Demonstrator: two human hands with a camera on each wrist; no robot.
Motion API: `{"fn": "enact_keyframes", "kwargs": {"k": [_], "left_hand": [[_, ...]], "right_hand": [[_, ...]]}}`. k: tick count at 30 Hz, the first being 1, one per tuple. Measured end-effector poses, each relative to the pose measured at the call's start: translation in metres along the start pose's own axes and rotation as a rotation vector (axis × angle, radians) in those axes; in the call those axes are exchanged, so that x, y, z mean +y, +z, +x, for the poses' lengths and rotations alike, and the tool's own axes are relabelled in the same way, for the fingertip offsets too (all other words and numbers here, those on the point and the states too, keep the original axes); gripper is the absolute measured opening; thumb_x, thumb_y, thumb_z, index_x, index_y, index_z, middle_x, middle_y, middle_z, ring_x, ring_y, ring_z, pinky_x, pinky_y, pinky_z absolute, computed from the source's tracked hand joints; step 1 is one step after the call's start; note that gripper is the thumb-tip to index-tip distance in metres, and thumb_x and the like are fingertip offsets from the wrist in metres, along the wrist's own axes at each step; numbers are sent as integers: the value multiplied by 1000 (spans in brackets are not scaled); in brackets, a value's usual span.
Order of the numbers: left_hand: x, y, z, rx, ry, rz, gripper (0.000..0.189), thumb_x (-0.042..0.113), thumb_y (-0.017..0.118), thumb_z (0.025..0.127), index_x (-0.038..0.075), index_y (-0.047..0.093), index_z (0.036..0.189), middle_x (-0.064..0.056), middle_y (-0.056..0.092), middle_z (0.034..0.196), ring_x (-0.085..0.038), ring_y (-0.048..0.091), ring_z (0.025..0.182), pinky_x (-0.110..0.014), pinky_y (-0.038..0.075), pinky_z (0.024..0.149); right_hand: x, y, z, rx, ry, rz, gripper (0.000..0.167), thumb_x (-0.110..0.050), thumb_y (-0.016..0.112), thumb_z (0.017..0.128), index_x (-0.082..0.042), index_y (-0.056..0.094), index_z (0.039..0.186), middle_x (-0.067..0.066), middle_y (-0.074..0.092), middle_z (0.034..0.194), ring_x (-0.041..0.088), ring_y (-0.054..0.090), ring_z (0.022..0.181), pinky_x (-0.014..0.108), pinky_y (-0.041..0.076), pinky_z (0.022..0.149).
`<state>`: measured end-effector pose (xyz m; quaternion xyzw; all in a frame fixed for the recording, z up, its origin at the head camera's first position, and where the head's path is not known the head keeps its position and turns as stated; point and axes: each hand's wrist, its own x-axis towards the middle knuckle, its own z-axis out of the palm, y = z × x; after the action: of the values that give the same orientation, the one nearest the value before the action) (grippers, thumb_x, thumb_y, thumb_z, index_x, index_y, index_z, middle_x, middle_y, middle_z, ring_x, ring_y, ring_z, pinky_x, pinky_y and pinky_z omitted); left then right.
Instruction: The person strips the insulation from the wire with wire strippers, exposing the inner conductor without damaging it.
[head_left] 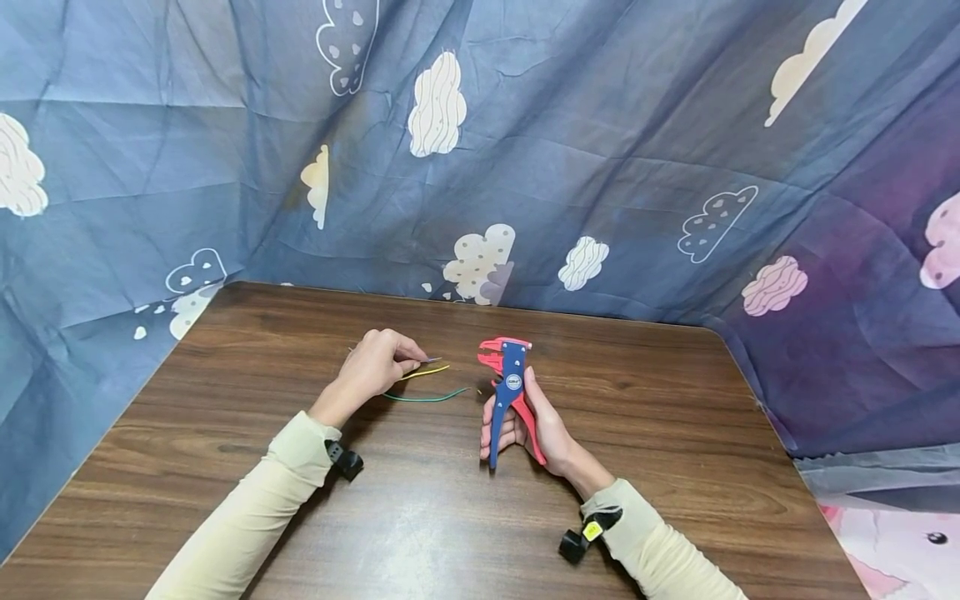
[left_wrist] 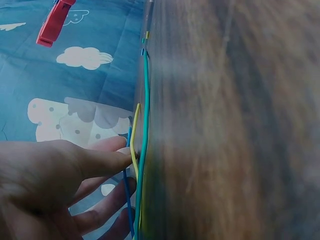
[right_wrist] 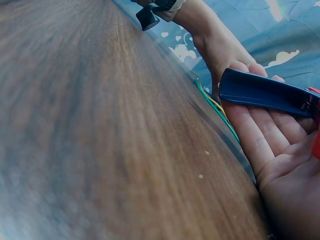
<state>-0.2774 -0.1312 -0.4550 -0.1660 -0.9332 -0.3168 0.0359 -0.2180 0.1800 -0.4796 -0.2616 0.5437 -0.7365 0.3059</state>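
My left hand (head_left: 372, 364) is low over the table, its thumb and fingertips pinching a thin blue wire (left_wrist: 127, 192). The blue wire's tip points to the right. Beside those fingers lie a yellow wire (head_left: 429, 372) and a green wire (head_left: 427, 399), their left parts hidden by the hand. My right hand (head_left: 551, 432) holds a wire stripper (head_left: 513, 382) with blue and red handles. Its fingers pass behind the handles and the thumb lies along the right side. The stripper's red jaws stand apart and point away from me, with no wire between them.
Small cut bits of insulation (right_wrist: 207, 152) lie on the brown wooden table (head_left: 637, 375), near the green wire's right end. A blue cloth (head_left: 570, 167) with cloud prints hangs behind the table and along its sides. Each wrist carries a strapped black camera (head_left: 573, 546).
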Motion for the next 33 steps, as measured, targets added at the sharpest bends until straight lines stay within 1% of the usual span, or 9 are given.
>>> {"fn": "enact_keyframes", "kwargs": {"k": [6,10,13,16,21,25,27,29,33], "left_hand": [[0,4,1,-9,-17,-9,14,13,83,96,23,88,105,6,85,102,-20,80,107,-45,63,89],[-1,5,0,-16,-22,-19,15,13,83,96,24,88,105,6,85,101,-19,81,105,-46,62,89],[-2,5,0,-15,-22,-26,15,12,83,96,23,88,105,5,85,101,-18,81,102,-46,62,91],[-3,5,0,-14,-22,-32,15,12,83,96,22,88,106,4,85,102,-18,82,101,-46,62,91],[-4,5,-1,-17,-25,-39,15,11,83,96,21,88,106,3,85,102,-17,82,98,-45,63,88],[-5,6,-1,-17,-29,-44,15,10,83,96,20,88,105,3,85,101,-16,82,94,-44,63,85],[-5,6,0,-18,-32,-46,15,10,83,96,20,88,105,3,85,101,-16,81,93,-43,62,84],[-5,7,1,-21,-35,-48,16,9,83,96,20,88,106,2,85,101,-16,81,92,-43,62,84],[-6,7,2,-23,-40,-48,16,9,82,96,19,88,106,3,85,101,-15,81,91,-42,62,83]], "right_hand": [[1,3,-3,38,20,2,95,-66,2,112,10,59,118,10,81,100,25,83,90,39,66,82],[4,4,-3,87,37,5,81,-61,13,116,5,60,118,9,82,97,25,83,88,39,67,81],[6,4,-1,116,40,16,64,-52,20,118,2,54,125,9,81,95,26,82,85,39,67,79],[7,5,0,129,44,26,52,-44,21,118,0,43,133,9,80,94,25,81,84,39,66,78],[6,4,2,171,60,-13,51,-40,21,117,4,33,139,9,81,95,25,81,85,38,66,76],[3,-2,4,240,41,-117,62,-39,26,118,18,39,138,16,82,100,26,82,91,39,66,72],[1,-7,4,290,25,-208,65,-40,31,118,21,48,134,18,81,100,24,81,84,38,66,66],[-1,-11,5,352,24,-311,65,-41,35,118,20,57,130,18,80,95,19,75,73,35,62,57],[-5,-19,4,461,65,-509,58,-43,39,118,6,70,121,12,72,77,14,56,51,30,49,44]]}}
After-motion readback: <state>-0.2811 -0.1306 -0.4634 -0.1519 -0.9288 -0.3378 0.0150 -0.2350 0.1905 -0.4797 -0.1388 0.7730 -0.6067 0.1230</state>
